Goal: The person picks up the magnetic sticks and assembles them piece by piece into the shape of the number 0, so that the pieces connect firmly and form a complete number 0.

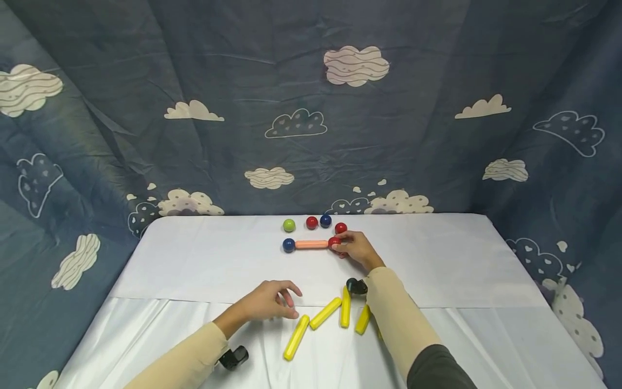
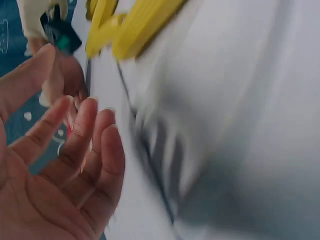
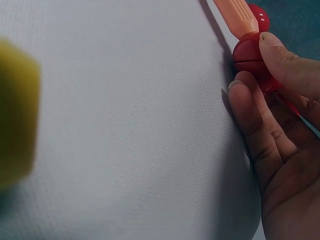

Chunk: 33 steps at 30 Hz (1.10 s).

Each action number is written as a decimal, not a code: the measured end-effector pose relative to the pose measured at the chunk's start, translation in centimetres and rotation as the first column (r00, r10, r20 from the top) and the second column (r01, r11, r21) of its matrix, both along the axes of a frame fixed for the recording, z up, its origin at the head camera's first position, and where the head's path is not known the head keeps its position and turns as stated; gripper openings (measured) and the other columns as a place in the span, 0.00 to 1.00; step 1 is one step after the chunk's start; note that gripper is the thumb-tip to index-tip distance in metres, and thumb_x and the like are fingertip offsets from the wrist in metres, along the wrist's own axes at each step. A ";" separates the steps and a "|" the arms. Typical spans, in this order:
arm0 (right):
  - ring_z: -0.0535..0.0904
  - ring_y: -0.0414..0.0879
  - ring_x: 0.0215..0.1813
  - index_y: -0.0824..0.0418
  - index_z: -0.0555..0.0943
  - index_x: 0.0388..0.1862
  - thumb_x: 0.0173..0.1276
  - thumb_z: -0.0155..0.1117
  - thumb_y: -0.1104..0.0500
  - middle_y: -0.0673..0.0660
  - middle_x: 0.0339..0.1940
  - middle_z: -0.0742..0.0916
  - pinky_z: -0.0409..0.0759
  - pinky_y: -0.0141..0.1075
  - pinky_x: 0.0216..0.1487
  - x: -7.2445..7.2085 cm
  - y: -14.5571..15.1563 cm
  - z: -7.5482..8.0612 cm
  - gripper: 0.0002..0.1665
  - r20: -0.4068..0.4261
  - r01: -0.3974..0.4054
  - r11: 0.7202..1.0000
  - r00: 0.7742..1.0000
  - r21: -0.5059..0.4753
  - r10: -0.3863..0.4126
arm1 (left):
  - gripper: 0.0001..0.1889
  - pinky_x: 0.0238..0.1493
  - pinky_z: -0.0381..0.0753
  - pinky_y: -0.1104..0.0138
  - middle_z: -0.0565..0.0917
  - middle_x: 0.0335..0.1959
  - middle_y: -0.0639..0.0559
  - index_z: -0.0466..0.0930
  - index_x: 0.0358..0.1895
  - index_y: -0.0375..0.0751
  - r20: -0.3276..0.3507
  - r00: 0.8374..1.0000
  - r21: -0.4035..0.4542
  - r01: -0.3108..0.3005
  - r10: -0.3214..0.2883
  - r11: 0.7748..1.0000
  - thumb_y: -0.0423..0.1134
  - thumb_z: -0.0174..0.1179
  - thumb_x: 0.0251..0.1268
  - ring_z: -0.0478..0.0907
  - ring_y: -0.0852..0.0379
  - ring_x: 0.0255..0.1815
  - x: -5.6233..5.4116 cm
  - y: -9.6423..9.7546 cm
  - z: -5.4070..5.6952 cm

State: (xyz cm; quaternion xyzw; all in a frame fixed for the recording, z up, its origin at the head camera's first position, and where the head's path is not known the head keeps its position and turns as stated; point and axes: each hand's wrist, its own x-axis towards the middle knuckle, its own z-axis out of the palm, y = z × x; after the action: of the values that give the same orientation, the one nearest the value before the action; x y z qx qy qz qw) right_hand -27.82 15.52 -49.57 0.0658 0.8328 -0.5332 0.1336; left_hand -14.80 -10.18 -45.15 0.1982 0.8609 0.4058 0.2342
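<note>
My right hand [image 1: 358, 248] pinches a red ball [image 1: 333, 242] between thumb and fingers. That ball sits at the right end of an orange ridged rod [image 1: 311, 245], whose left end meets a dark blue ball [image 1: 289, 245]. In the right wrist view, the thumb lies on the red ball [image 3: 247, 56] beside the orange rod [image 3: 237, 18]. Something red [image 1: 343, 255] shows partly beneath the hand. With nothing in its loosely bent fingers, my left hand [image 1: 270, 300] hovers over the table, near a yellow rod [image 1: 296, 337].
Behind the orange rod stand a green ball [image 1: 289, 225], a red ball [image 1: 312, 222], a blue ball [image 1: 325, 220] and another red ball [image 1: 340, 228]. Several yellow rods [image 1: 325, 313] lie towards the front, some partly under the right forearm. A cloud-patterned curtain [image 1: 291, 70] surrounds the white table [image 1: 204, 259].
</note>
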 end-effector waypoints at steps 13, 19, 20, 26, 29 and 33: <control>0.79 0.44 0.31 0.65 0.79 0.56 0.62 0.70 0.63 0.63 0.54 0.81 0.80 0.31 0.35 -0.1 0.1 0.2 0.23 -0.010 -0.008 1.000 1.000 0.020 0.008 | 0.28 0.23 0.68 0.69 0.75 0.25 0.60 0.75 0.51 0.46 -0.126 0.986 -0.147 -0.123 0.105 0.981 0.47 0.76 0.46 0.68 0.62 0.20 3.8 2.1 -2.0; 0.79 0.45 0.33 0.65 0.80 0.55 0.61 0.70 0.63 0.63 0.54 0.81 0.80 0.31 0.36 -0.1 0.0 0.0 0.22 -0.022 -0.012 1.000 1.000 0.012 0.012 | 0.22 0.23 0.67 0.71 0.72 0.22 0.60 0.78 0.43 0.43 -0.154 0.982 -0.174 -0.135 0.108 0.976 0.44 0.76 0.46 0.67 0.63 0.20 4.1 2.5 -2.2; 0.79 0.45 0.33 0.65 0.80 0.55 0.61 0.70 0.63 0.63 0.54 0.81 0.80 0.31 0.35 -0.1 0.0 0.0 0.22 -0.023 -0.011 1.000 1.000 0.008 0.012 | 0.20 0.22 0.67 0.71 0.73 0.21 0.60 0.78 0.42 0.42 -0.152 0.982 -0.173 -0.136 0.110 0.975 0.43 0.75 0.46 0.67 0.64 0.19 4.1 2.6 -2.2; 0.79 0.45 0.33 0.64 0.79 0.55 0.61 0.70 0.63 0.62 0.55 0.80 0.80 0.31 0.35 -0.2 0.1 -0.2 0.22 -0.013 -0.010 1.000 1.000 -0.006 0.010 | 0.16 0.17 0.73 0.72 0.73 0.22 0.56 0.78 0.41 0.38 -0.053 0.986 -0.128 -0.166 0.160 0.978 0.34 0.72 0.49 0.71 0.64 0.15 4.0 2.6 -2.0; 0.79 0.45 0.33 0.64 0.79 0.56 0.62 0.70 0.63 0.62 0.55 0.80 0.80 0.31 0.35 -0.2 0.1 -0.2 0.23 -0.008 -0.011 1.000 1.000 -0.002 0.011 | 0.16 0.16 0.75 0.71 0.74 0.23 0.53 0.77 0.42 0.36 0.013 0.983 -0.086 -0.184 0.186 0.979 0.31 0.70 0.50 0.73 0.62 0.15 4.0 2.5 -1.9; 0.79 0.45 0.33 0.63 0.79 0.57 0.61 0.70 0.63 0.62 0.54 0.81 0.80 0.31 0.36 -0.2 0.0 -0.1 0.24 -0.003 -0.009 1.000 1.000 0.010 0.009 | 0.16 0.17 0.76 0.69 0.75 0.23 0.53 0.77 0.45 0.35 0.042 0.978 -0.048 -0.204 0.206 0.978 0.31 0.69 0.52 0.74 0.61 0.16 3.7 2.0 -1.7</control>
State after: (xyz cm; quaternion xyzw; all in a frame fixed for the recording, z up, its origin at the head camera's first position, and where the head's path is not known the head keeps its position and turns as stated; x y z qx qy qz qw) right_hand -28.02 15.53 -49.68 0.0621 0.8360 -0.5284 0.1343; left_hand -11.07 -8.20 -46.88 0.0939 0.8796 0.4134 0.2156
